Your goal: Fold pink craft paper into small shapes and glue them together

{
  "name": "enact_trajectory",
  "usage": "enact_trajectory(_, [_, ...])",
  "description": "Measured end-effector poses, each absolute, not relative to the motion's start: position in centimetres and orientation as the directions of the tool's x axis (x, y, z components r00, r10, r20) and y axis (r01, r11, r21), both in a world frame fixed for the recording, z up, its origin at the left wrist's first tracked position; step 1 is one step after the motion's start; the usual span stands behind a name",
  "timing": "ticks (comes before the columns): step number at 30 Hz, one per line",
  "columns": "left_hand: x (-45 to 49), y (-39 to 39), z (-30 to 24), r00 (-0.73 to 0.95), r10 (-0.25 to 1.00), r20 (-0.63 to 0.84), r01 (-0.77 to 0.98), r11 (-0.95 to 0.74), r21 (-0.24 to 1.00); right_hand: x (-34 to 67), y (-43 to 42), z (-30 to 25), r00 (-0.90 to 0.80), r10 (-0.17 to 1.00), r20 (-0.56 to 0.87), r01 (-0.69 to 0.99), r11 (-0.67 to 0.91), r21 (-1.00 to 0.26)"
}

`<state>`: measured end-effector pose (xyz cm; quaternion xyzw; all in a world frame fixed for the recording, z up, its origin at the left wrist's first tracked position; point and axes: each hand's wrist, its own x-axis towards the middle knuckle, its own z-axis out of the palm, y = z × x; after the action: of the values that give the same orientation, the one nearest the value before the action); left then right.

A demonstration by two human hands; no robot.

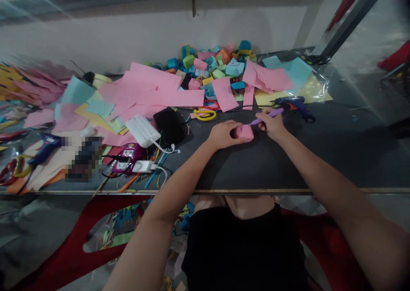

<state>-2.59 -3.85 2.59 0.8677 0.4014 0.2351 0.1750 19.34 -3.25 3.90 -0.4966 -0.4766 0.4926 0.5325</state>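
Note:
On the dark tabletop my left hand (225, 134) is closed around the left side of a small pink paper box (246, 132), which has a dark hollow on the side facing my thumb. My right hand (270, 124) grips a purple pen (273, 113) with its tip pointing left, at the top edge of the box. Whether the tip touches the paper is too small to tell. Just beyond my hands lie yellow-handled scissors (205, 115) and a blue glue gun (296, 105).
Pink paper sheets (147, 86) and a heap of small coloured paper boxes (208, 64) line the wall. To the left are a black power bank (168, 126), a white adapter (142, 130), a purple socket strip (128, 158) with cords and another glue gun (45, 148).

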Motion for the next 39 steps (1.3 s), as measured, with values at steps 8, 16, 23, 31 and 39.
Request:
enact_trajectory(8, [-2.64, -3.62, 2.40, 0.579, 0.770, 0.267, 0.603, -0.625, 0.495, 19.65, -3.09, 3.63, 0.039, 0.999, -0.014, -0.001, -0.014, -1.000])
enact_trajectory(16, [-2.77, -3.47, 2.29, 0.587, 0.768, 0.255, 0.606, -0.626, 0.490, 19.73, -3.06, 3.48, 0.020, 1.000, 0.002, 0.066, 0.001, -0.998])
enact_trajectory(23, [-2.74, -3.51, 2.21, 0.579, 0.773, 0.259, 0.606, -0.620, 0.498, 19.58, -3.02, 3.49, 0.039, 0.999, -0.007, 0.080, -0.010, -0.997])
enact_trajectory(31, [-2.74, -3.54, 2.41, 0.586, 0.770, 0.252, 0.606, -0.623, 0.494, 19.47, -2.88, 3.67, 0.049, 0.998, -0.025, 0.069, -0.028, -0.997])
enact_trajectory(39, [-2.77, -3.58, 2.33, 0.583, 0.769, 0.263, 0.602, -0.626, 0.496, 19.47, -2.81, 3.52, 0.065, 0.997, -0.037, 0.063, -0.041, -0.997])
